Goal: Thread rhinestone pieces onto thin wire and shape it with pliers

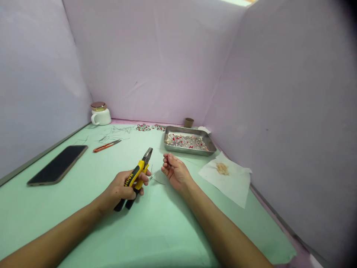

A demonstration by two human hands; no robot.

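My left hand [122,190] is wrapped round yellow-and-black pliers [137,175], whose metal jaws point up and away from me. Just right of the left fingertips, a thin wire piece [152,177] with a small bead shows; I cannot tell whether the fingers touch it. My right hand [177,172] is closed in a pinch, with a small red bead at the thumb and fingertips. Beyond it stands a metal tray [189,151] holding many loose clear, gold and red beads [185,141].
A phone [58,165] and orange thread snips [106,146] lie left, near cut wires [119,130]. Beaded pieces [143,127], a lidded white mug [100,115] and a brown cup [189,122] are at the back. Paper [234,186] with tan bits lies right. Walls enclose the table.
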